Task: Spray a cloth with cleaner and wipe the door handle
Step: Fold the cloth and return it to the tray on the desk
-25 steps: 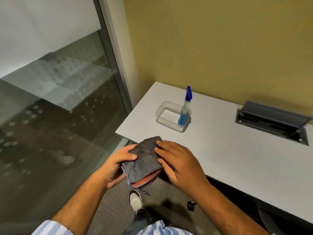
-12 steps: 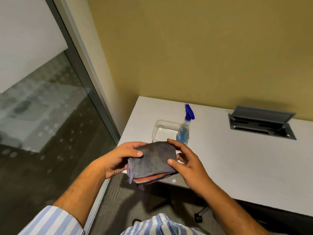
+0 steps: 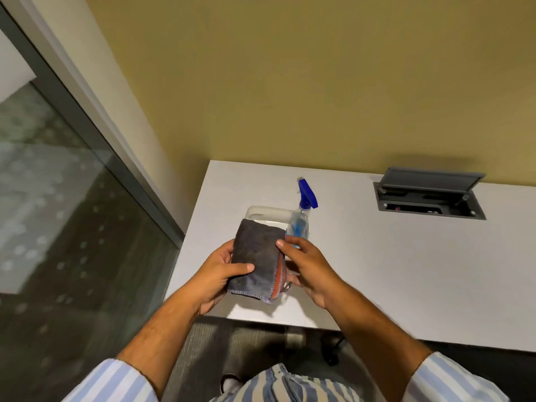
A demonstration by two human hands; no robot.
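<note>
A folded grey cloth (image 3: 256,258) with an orange inner layer is held over the near left corner of the white desk (image 3: 391,271). My left hand (image 3: 220,274) grips its left side, thumb across the lower front. My right hand (image 3: 307,265) touches the cloth's right edge with its fingertips. Just behind the cloth a clear spray bottle (image 3: 300,219) with blue liquid and a blue trigger head stands upright in a clear plastic tray (image 3: 265,211). No door handle is in view.
A grey cable box (image 3: 429,198) with its lid raised is set into the desk at the back right. A yellow wall runs behind the desk. A glass panel (image 3: 58,213) in a dark frame stands to the left. A chair base shows under the desk.
The view has tilted up and swung toward the desk. Both hands have carried the cloth up over the desk corner and turned it from lying flat to standing lengthwise.
</note>
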